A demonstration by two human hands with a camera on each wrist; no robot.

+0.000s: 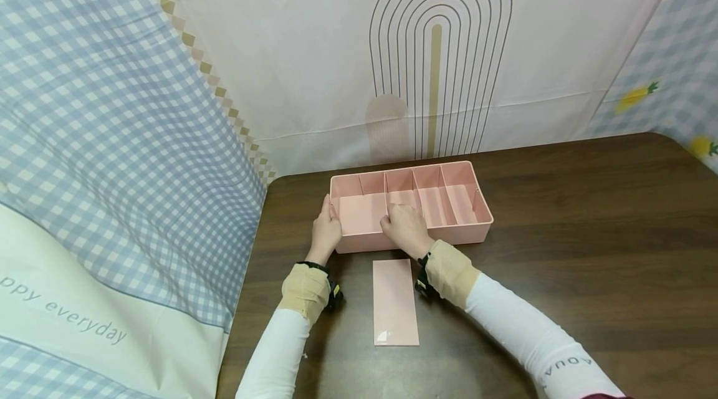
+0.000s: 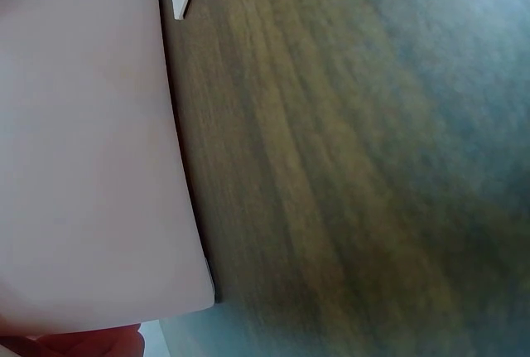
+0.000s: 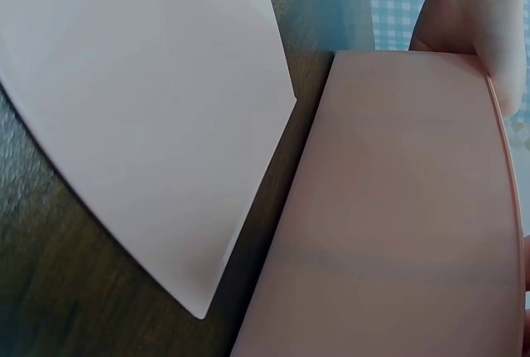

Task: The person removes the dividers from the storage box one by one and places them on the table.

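Pink box (image 1: 412,241) sat on the tabletop (image 1: 572,230), left hand (image 1: 326,234) gripping its end, probably for steadiness, while the right hand (image 1: 408,229) seemingly pinched a divider (image 1: 386,190), maybe keeping it upright. Loose panel (image 1: 395,302) lay handily close.

"What can you read?"

"At the lower left of the head view, the white band of the hanging cloth (image 1: 50,255) says 'ppy everyday'."

"Just 'ppy'?"

"Yes, it starts right at the frame's left edge. The letters are grey, all lower case, and the line slopes down to the right."

"And at the lower right?"

"Dark capitals on the white right sleeve (image 1: 516,315). They look like 'AQUA'."

"Sure about that?"

"Not wholly: the letters bend round the sleeve, and the first one is hard to make out."
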